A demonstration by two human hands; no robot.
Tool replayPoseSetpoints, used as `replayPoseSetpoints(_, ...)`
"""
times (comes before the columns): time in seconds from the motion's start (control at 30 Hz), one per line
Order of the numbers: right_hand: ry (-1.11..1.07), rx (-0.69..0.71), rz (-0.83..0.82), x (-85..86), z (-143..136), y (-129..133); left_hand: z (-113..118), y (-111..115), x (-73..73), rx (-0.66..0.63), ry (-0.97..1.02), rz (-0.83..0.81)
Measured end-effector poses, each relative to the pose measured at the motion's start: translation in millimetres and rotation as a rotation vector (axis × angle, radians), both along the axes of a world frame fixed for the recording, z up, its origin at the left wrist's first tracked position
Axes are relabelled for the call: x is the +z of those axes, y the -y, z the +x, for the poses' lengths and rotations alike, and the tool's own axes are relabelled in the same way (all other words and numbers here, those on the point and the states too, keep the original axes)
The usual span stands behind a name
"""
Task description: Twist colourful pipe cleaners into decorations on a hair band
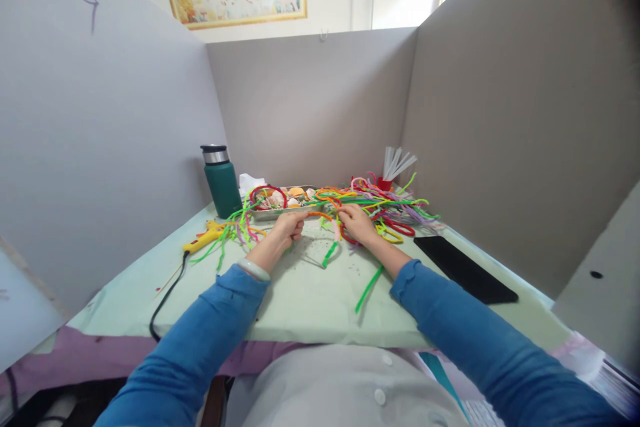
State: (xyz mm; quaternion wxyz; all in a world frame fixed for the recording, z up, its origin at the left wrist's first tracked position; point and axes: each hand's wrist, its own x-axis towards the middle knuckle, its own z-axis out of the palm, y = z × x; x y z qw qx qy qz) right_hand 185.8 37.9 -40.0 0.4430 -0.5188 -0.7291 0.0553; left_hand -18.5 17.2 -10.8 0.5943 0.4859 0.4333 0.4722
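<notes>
In the centre of the frame, our left hand (287, 228) is pinching an orange fuzzy stem (320, 214) between closed fingers; its length is arching rightward toward our right hand (357, 223), whose hold we cannot tell.

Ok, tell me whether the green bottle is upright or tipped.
Upright: the bottle stands on the table, its black lid uppermost.

Your left hand (289, 228) pinches an orange fuzzy stick (321, 215). Your right hand (357, 221) is at the big, bright pile of fuzzy sticks (373, 200). A green bottle (221, 185) stands behind the yellow glue gun (203, 239).
</notes>
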Motion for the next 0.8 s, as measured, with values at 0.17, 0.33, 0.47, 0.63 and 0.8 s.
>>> replayPoseSetpoints(0.17,0.286,-0.068,-0.129,-1.6,2,1,3,4,-3.1,-0.098,-0.116,0.019)
replayPoseSetpoints(0.33,0.311,-0.127,-0.066,-1.0,1,4,5,6,-3.9,-0.119,-0.167,0.054)
replayPoseSetpoints(0.47,0.354,-0.126,0.026,1.9,-1,9,6,8,-4.0,-0.141,-0.177,0.076)
replayPoseSetpoints(0.63,0.525,-0.110,-0.118,-1.5,-2,10,6,9,-4.6,-0.180,-0.193,0.073)
replayPoseSetpoints(0.8,0.423,-0.142,-0.103,1.1,-3,7,6,7,-6.4,-0.200,-0.217,0.083)
